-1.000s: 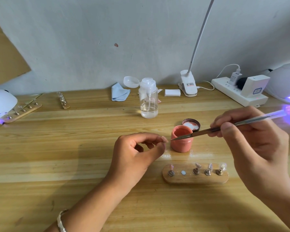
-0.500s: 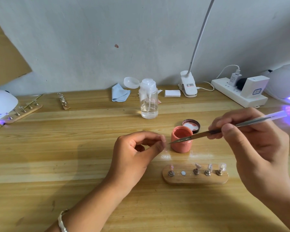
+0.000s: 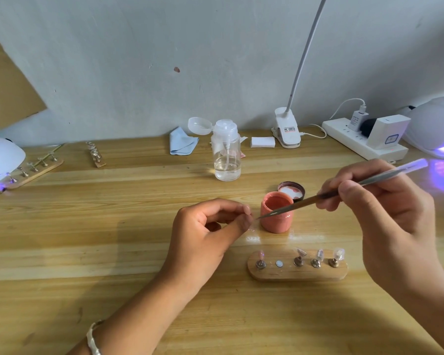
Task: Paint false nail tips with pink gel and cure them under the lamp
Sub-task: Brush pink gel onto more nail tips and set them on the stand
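My left hand (image 3: 210, 231) pinches a small nail tip between thumb and forefinger, just left of the open pink gel jar (image 3: 277, 212); the tip itself is mostly hidden by my fingers. My right hand (image 3: 385, 216) grips a thin gel brush (image 3: 318, 199), and its bristle end reaches my left fingertips. In front of the jar lies a wooden nail holder (image 3: 297, 274) with several clear tips on metal stands and one bare magnet spot. The jar's lid (image 3: 291, 189) lies just behind the jar.
A curing lamp (image 3: 436, 126) glows purple at the far right, another lamp (image 3: 0, 157) at the far left with a second holder (image 3: 34, 170) beside it. A pump bottle (image 3: 226, 152), blue cloth (image 3: 182, 143), clip lamp (image 3: 287, 129) and power strip (image 3: 364, 142) line the back.
The brush tip has moved slightly left and down, from over the jar's mouth to my left fingertips. My left hand has stayed in place.
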A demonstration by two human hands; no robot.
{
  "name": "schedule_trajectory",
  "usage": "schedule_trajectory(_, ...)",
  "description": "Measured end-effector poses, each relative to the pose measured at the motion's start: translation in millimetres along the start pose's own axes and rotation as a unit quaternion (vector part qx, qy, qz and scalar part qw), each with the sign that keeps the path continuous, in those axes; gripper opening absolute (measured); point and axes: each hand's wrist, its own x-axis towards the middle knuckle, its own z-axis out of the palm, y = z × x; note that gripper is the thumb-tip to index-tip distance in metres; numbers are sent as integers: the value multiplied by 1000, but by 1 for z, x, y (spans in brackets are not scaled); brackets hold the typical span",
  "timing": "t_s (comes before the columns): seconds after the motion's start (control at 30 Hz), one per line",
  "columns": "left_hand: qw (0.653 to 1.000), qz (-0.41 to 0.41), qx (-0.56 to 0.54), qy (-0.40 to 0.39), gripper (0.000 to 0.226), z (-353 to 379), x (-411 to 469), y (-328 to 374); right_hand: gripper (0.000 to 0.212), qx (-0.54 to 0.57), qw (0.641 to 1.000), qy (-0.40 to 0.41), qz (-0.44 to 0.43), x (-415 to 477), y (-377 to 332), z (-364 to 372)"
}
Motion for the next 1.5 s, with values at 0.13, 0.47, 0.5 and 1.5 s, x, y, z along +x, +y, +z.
schedule_trajectory(0.13,1000,2,-8,-11,13,2,-2,3,12,33,998,53,14,5,0,-2)
schedule_trajectory(0.47,981,32,156,-108,19,22,-14,6,5,42,991,115,57,13,-2,-4)
schedule_trajectory(0.5,979,30,168,-112,20,22,-14,5,5,40,991,115,58,13,-3,-4)
schedule_trajectory(1.5,909,40,371,-186,49,1,-3,5,12,-103,987,97,71,14,8,-9)
